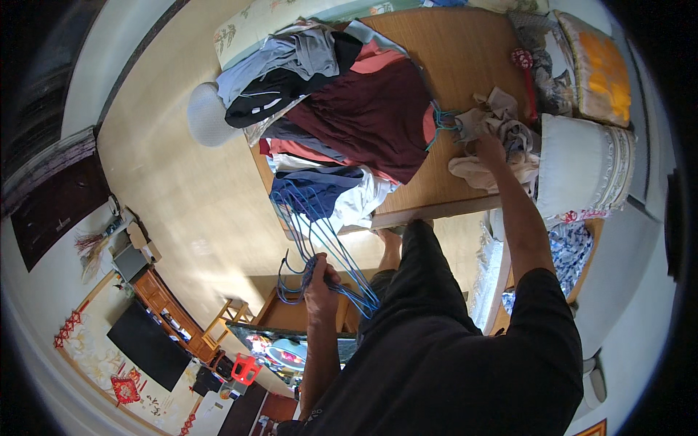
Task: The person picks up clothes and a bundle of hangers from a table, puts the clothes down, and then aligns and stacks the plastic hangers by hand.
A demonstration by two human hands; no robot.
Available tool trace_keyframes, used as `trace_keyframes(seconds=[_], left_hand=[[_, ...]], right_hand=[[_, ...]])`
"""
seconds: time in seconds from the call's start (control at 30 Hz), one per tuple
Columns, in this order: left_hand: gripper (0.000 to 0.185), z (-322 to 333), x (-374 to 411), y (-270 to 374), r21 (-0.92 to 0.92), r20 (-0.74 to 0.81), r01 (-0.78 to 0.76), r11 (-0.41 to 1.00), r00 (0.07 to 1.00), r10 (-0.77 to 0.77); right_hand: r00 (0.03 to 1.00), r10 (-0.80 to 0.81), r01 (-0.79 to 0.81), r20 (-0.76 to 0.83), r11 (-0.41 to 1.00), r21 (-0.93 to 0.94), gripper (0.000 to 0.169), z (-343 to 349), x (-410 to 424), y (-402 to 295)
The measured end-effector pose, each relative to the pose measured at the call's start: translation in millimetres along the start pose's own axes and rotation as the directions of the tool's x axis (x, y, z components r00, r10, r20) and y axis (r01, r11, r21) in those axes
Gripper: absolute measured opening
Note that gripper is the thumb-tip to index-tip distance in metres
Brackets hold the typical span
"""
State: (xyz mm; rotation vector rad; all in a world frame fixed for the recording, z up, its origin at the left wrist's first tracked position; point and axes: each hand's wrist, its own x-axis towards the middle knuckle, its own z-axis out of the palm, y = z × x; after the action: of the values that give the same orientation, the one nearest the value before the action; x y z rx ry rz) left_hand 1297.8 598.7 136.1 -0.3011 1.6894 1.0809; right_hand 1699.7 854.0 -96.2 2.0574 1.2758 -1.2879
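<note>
My left hand (320, 283) grips a bunch of blue wire clothes hangers (349, 267) by their hooks, above the floor beside my leg. The far ends of the hangers overlap a navy garment (322, 188) at the edge of the wooden surface. My right hand (492, 150) is on a rumpled beige garment (504, 128); its fingertips are hidden, so its grip is unclear. Just left of it, green hanger hooks (441, 120) stick out from the neck of a maroon shirt (371, 114), which lies flat on other clothes.
The clothes lie on a wooden surface (463, 49). Black and grey garments (289, 82) are heaped at its far left, next to a round pale stool (210, 114). Cushions (572, 163) line the right side. Behind my left arm stands a dark-edged table (283, 332).
</note>
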Motion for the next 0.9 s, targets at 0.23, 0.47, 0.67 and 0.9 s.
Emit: trace_keyframes(seconds=[0.23, 0.47, 0.67, 0.9], left_hand=[[0.017, 2, 0, -2, 0.032, -0.048, -0.024, 0.999, 0.999, 0.025], [0.017, -14, 12, -19, 0.165, -0.071, -0.009, 0.986, 0.997, 0.020], [0.017, 11, 16, -9, 0.057, -0.028, 0.013, 0.998, 1.000, -0.012], [0.017, 13, 21, -4, 0.171, -0.019, -0.017, 0.985, 1.000, 0.020]], right_hand=[[0.847, -0.528, 0.285, -0.069, 0.560, -0.778, 0.054, 44, 96, 5], [0.999, -0.042, 0.019, -0.019, 0.752, -0.658, 0.043, 51, 90, 48], [0.876, -0.482, 0.386, 0.026, 0.666, -0.638, 0.044, 33, 77, 51], [0.915, -0.359, 0.232, -0.184, 0.841, -0.488, 0.038, 65, 121, 37]])
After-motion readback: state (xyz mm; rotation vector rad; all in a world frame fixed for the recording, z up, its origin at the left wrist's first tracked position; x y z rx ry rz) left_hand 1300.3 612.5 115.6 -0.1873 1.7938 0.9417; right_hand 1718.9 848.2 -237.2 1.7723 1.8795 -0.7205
